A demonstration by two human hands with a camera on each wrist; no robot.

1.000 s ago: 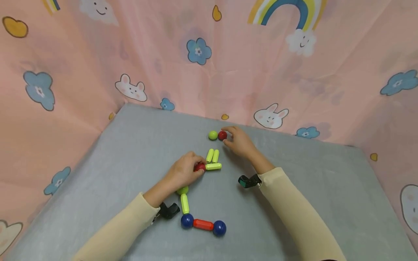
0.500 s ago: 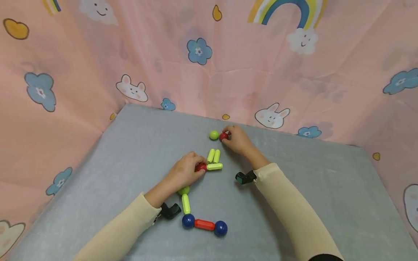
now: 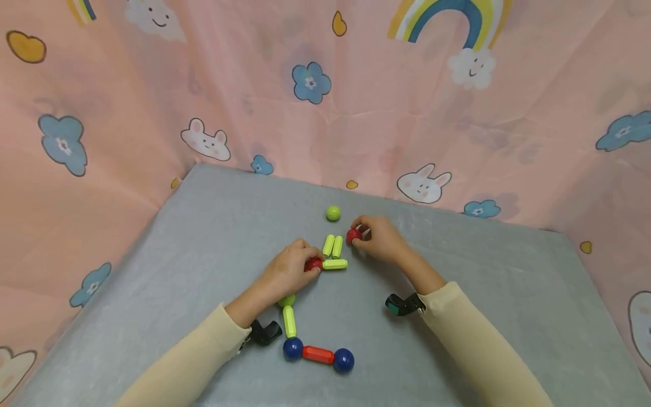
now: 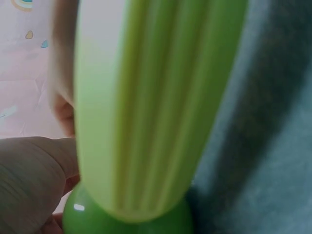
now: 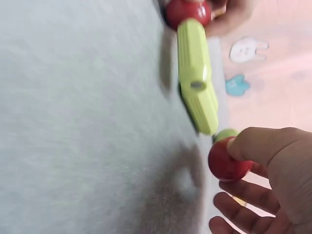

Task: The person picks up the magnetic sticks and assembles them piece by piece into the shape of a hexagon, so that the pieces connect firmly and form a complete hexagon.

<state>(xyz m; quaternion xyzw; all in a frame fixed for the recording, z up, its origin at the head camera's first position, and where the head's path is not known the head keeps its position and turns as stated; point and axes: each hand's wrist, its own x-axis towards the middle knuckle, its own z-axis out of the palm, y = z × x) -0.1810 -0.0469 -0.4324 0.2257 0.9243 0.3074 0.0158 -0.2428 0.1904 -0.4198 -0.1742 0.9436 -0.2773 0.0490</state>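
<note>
Currently, your right hand (image 3: 378, 240) pinching a red ball (image 3: 352, 236), your left hand (image 3: 286, 270) gripping a second red ball (image 3: 316, 265), green sticks (image 3: 338, 247) between hands.

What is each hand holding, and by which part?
The right hand pinches a red ball by its sides, between thumb and fingers. The left hand likewise grips a second red ball, which touches a yellow-green rod.

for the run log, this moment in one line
left hand: grips red ball; right hand: pinches other red ball; far green ball: untouched
</note>
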